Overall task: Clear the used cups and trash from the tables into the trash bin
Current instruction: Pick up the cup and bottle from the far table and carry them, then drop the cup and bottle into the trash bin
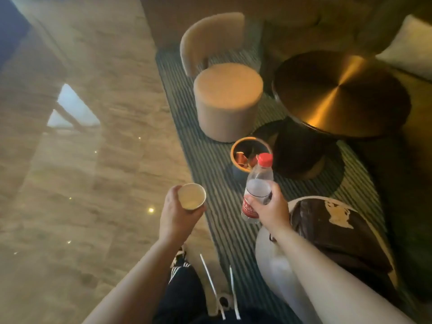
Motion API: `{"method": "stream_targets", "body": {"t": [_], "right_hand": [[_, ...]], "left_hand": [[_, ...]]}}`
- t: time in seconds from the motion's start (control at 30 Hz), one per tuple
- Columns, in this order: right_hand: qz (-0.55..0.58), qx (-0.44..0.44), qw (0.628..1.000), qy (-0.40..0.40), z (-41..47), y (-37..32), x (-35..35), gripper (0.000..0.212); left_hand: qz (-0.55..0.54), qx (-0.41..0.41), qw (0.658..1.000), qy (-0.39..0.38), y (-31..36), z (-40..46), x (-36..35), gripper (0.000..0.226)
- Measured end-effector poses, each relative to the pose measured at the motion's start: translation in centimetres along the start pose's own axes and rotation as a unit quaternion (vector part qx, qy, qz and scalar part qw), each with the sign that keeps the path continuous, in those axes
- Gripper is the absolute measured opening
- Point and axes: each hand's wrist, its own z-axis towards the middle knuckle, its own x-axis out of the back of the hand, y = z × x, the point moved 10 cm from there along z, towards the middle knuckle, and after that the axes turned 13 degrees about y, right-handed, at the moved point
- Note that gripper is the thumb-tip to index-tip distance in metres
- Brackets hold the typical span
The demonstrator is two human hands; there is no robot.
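Observation:
My left hand (174, 215) grips a paper cup (191, 196), mouth up, with a pale inside. My right hand (268, 206) is wrapped around the lower half of a clear plastic bottle (259, 181) with a red cap and a red label, held upright. Both are above the striped carpet, short of a small round trash bin (238, 148) with an orange rim that stands on the floor ahead. Some orange scraps lie inside the bin. The bottle's cap overlaps the bin's near right edge in the view.
A beige round stool-chair (228, 99) stands behind the bin. A dark round table with a brassy top (339, 94) on a thick pedestal is to the right. A grey seat with a brown cushion (339, 235) sits under my right forearm. Glossy tiled floor (81, 171) lies left.

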Motion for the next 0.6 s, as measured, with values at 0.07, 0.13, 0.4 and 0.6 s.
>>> {"method": "stream_targets", "body": {"t": [0.07,0.13,0.4,0.6], "right_hand": [[0.001,-0.014,1.0,0.015,3.2,0.5,-1.0,0.051],[0.001,-0.034,0.999,0.035,6.8,1.1,-2.4,0.049],[0.011,-0.133,0.974,0.183,22.2,1.8,-9.2,0.053],[0.016,-0.208,0.946,0.248,30.2,2.0,-12.0,0.062]], "left_hand": [[-0.011,-0.02,0.999,-0.037,0.6,4.7,-3.6,0.078],[-0.017,-0.035,0.997,-0.074,0.8,9.8,-7.4,0.074],[0.008,-0.12,0.96,-0.252,2.2,29.5,-24.4,0.073],[0.069,-0.17,0.92,-0.346,4.5,37.9,-34.2,0.076]]}}
